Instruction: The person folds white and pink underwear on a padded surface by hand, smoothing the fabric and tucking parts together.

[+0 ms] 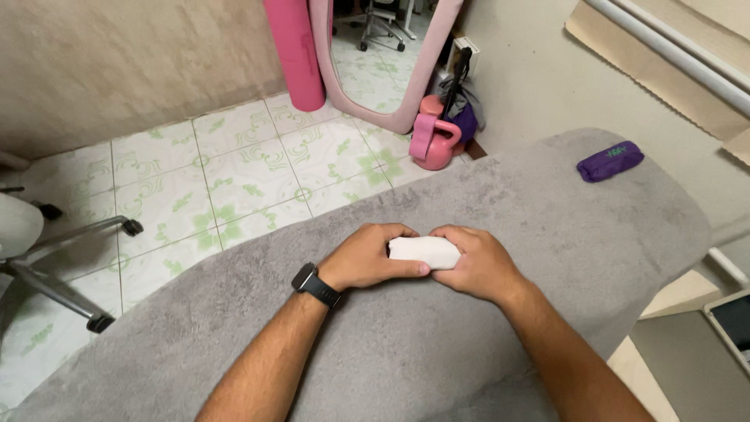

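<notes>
A small white rolled cloth (422, 252) lies on a grey padded board (547, 258). My left hand (366, 258), with a black watch on its wrist, curls over the roll's left end. My right hand (478, 264) wraps the roll's right end from behind. Both hands grip the roll together near the board's middle, fingers closed over it. Only the top strip of the roll shows between them.
A purple rolled item (610, 161) lies at the board's far right. Beyond the board: tiled floor, a pink kettlebell (432, 139), a pink rolled mat (297, 55), a pink-framed mirror (422, 70). An office chair base (70, 273) stands at left.
</notes>
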